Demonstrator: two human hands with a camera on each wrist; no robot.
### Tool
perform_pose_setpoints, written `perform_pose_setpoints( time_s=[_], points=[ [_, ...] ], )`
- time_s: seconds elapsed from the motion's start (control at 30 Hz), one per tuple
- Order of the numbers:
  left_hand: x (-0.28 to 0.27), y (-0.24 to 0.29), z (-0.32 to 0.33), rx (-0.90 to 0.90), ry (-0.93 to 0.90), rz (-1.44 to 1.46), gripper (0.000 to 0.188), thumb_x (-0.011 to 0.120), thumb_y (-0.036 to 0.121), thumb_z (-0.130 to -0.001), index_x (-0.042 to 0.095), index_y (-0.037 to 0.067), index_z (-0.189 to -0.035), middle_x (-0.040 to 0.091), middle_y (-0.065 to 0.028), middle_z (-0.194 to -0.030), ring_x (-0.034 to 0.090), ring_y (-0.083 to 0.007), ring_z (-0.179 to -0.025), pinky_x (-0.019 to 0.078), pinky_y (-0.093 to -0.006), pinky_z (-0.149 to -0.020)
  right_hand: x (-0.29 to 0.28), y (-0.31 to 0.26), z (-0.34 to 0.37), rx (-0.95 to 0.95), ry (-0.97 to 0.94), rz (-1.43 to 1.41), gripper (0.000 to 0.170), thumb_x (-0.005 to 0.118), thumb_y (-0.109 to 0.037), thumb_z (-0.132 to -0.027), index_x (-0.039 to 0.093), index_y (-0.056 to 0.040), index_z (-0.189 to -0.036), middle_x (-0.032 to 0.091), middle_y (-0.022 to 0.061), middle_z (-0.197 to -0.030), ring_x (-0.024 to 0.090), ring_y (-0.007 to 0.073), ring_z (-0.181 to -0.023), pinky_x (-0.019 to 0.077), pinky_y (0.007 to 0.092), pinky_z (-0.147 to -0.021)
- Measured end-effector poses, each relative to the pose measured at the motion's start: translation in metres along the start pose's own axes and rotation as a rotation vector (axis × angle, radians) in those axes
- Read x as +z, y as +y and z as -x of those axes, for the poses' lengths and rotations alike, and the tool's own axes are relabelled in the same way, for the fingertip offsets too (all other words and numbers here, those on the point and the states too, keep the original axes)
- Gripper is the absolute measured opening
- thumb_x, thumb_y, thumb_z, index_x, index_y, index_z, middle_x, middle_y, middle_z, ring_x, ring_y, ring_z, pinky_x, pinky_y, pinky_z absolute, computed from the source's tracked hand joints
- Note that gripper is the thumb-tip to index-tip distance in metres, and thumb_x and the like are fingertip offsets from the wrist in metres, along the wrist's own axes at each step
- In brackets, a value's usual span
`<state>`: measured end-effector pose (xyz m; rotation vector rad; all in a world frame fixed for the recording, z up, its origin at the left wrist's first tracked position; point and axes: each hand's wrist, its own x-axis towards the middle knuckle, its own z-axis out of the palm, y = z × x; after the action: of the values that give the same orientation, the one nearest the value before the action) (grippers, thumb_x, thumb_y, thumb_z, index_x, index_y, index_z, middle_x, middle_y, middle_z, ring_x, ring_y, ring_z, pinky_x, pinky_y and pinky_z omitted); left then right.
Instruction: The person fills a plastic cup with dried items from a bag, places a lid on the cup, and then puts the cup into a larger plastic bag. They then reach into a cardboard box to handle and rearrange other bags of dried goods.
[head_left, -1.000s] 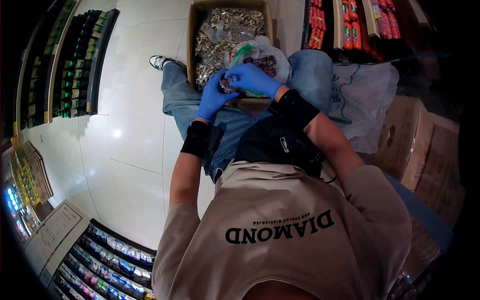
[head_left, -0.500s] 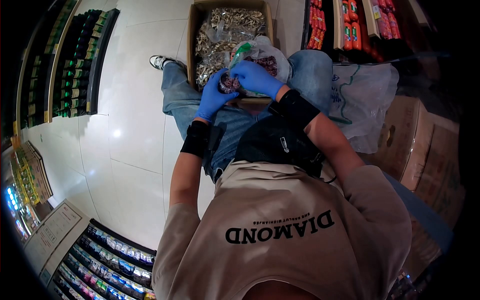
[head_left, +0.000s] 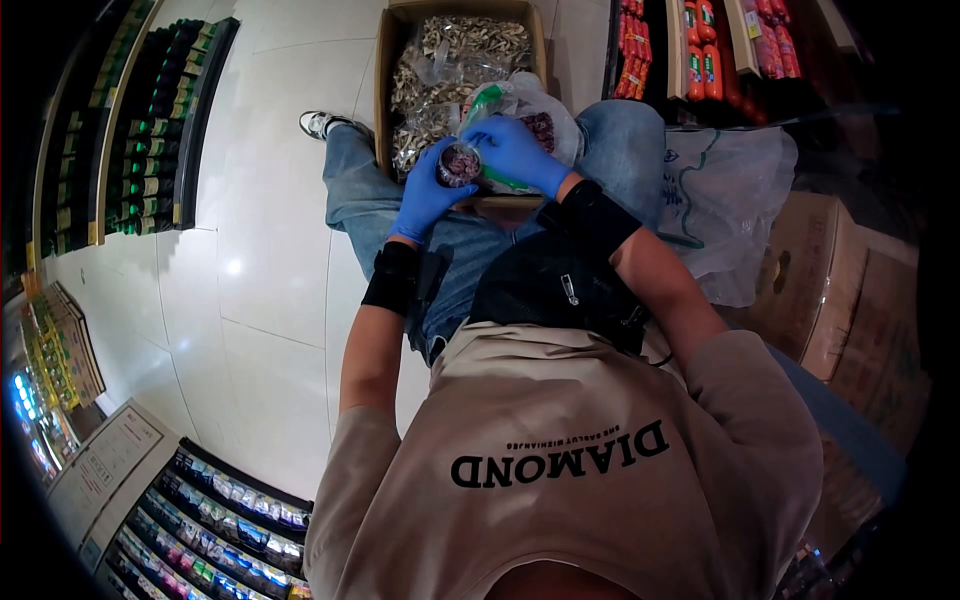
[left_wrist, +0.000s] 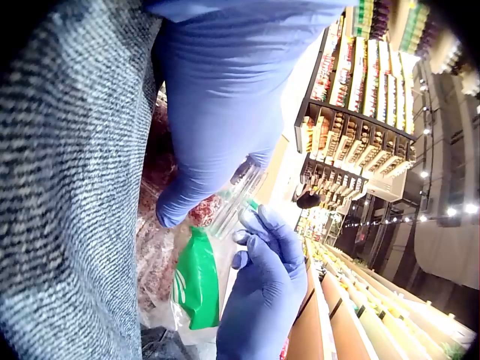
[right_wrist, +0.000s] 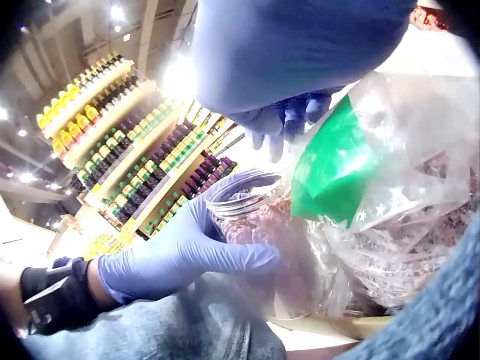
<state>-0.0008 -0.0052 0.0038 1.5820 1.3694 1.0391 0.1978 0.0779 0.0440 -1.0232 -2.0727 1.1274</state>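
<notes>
My gloved left hand (head_left: 424, 205) grips a clear jar (right_wrist: 251, 201) with a threaded rim, mouth upward. Reddish-purple dried pieces (head_left: 459, 163) fill much of it. My gloved right hand (head_left: 517, 157) is just beside the jar's mouth, over the plastic bag. In the right wrist view its fingers (right_wrist: 294, 116) hang loosely bent above the rim, with nothing showing between them. The open translucent bag (head_left: 568, 130), with a green patch (right_wrist: 334, 169), holds more of the same dried pieces (head_left: 540, 128).
Under the bag is a cardboard box (head_left: 383, 90) with clear packs of dried slices (head_left: 475, 42). A white plastic bag (head_left: 740, 190) lies beside my right leg, near brown cartons (head_left: 805, 260). Shelves of bottles (head_left: 160, 130) stand left; packaged sausages (head_left: 703, 55) are at the upper right.
My right hand has moved off the jar's mouth to the right, toward the bag, so the jar's contents now show. My left hand keeps its grip in nearly the same place.
</notes>
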Motion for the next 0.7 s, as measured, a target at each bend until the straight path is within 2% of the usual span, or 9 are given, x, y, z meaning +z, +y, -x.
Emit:
perform_pose_setpoints(
  time_s=[0.13,0.2,0.3,0.43,0.5,0.53,0.6,0.63,0.7],
  points=[
    [-0.001,0.003,0.0,0.01,0.004,-0.017,0.083,0.091,0.012,-0.066,0.054,0.003,-0.139,0.062,-0.0142,-0.129,0.061,-0.024,-0.12,0.0482,-0.0365,-0.105,-0.008,0.022,0.002,0.066,0.071,0.042,0.017,0.058,-0.006,-0.086,0.072,-0.0043,-0.094,0.069,0.0213,-0.092,0.068,0.0376,-0.085,0.0533,0.0432,-0.076],
    [0.0,0.0,0.0,0.003,0.005,0.001,0.083,0.091,0.012,-0.066,0.054,0.002,-0.139,0.062,-0.0139,-0.129,0.06,-0.0236,-0.119,0.0482,-0.0362,-0.105,-0.014,0.034,0.006,0.186,0.031,0.201,0.013,0.059,-0.011,-0.086,0.071,-0.0048,-0.087,0.069,0.0217,-0.088,0.067,0.0383,-0.083,0.0525,0.0446,-0.074],
    [0.001,-0.004,0.0,-0.002,0.003,0.018,0.082,0.091,0.011,-0.066,0.054,0.002,-0.139,0.062,-0.0133,-0.129,0.06,-0.0227,-0.119,0.0483,-0.0357,-0.104,-0.011,0.06,0.013,0.208,0.028,0.397,0.016,0.058,-0.007,-0.086,0.073,-0.005,-0.092,0.071,0.0191,-0.083,0.069,0.0306,-0.076,0.0533,0.0384,-0.071],
    [0.0,-0.002,0.0,0.01,-0.008,0.003,0.083,0.091,0.011,-0.066,0.053,0.002,-0.139,0.062,-0.0129,-0.129,0.06,-0.0221,-0.119,0.0483,-0.0356,-0.104,-0.004,0.086,0.018,0.233,0.132,0.373,0.016,0.057,-0.005,-0.086,0.072,-0.005,-0.091,0.071,0.0164,-0.083,0.07,0.0299,-0.077,0.0538,0.0381,-0.071],
    [0.001,-0.004,0.001,0.009,-0.003,0.009,0.083,0.091,0.011,-0.066,0.053,0.002,-0.139,0.062,-0.013,-0.129,0.06,-0.0223,-0.119,0.0483,-0.0356,-0.104,-0.002,0.096,0.014,0.351,0.227,-0.018,0.015,0.056,-0.003,-0.088,0.071,-0.0035,-0.091,0.072,0.0114,-0.085,0.071,0.0278,-0.08,0.0546,0.0357,-0.073],
    [0.001,-0.005,0.001,0.007,0.003,0.016,0.083,0.091,0.011,-0.066,0.054,0.002,-0.139,0.062,-0.0131,-0.128,0.06,-0.0225,-0.119,0.0483,-0.0357,-0.104,-0.004,0.102,0.015,0.349,0.227,-0.017,0.015,0.056,-0.003,-0.088,0.071,-0.0035,-0.091,0.072,0.0114,-0.085,0.071,0.0278,-0.08,0.0546,0.0357,-0.073],
    [0.001,-0.006,0.0,0.014,0.003,0.011,0.083,0.091,0.011,-0.066,0.054,0.002,-0.139,0.062,-0.0131,-0.128,0.06,-0.0226,-0.119,0.0483,-0.0357,-0.104,-0.013,0.095,0.017,0.686,0.077,-0.856,0.015,0.056,-0.002,-0.091,0.071,-0.0016,-0.095,0.073,0.0071,-0.087,0.072,0.0241,-0.082,0.055,0.0328,-0.074],
    [0.001,-0.006,-0.001,0.02,0.0,0.006,0.083,0.091,0.012,-0.066,0.054,0.002,-0.139,0.062,-0.0132,-0.128,0.06,-0.0228,-0.119,0.0483,-0.0358,-0.104,-0.013,0.091,0.018,0.685,0.078,-0.854,0.015,0.056,-0.002,-0.091,0.071,-0.0016,-0.095,0.073,0.0071,-0.087,0.072,0.0241,-0.082,0.055,0.0328,-0.074],
    [0.001,-0.002,-0.001,0.023,-0.001,-0.015,0.082,0.091,0.012,-0.066,0.054,0.002,-0.139,0.062,-0.0131,-0.128,0.06,-0.0226,-0.119,0.0483,-0.0356,-0.104,-0.009,0.09,0.022,0.256,-0.299,-0.49,0.016,0.055,-0.003,-0.094,0.069,0.0003,-0.102,0.073,0.007,-0.096,0.071,0.0202,-0.088,0.0544,0.0301,-0.077]
  ],
)
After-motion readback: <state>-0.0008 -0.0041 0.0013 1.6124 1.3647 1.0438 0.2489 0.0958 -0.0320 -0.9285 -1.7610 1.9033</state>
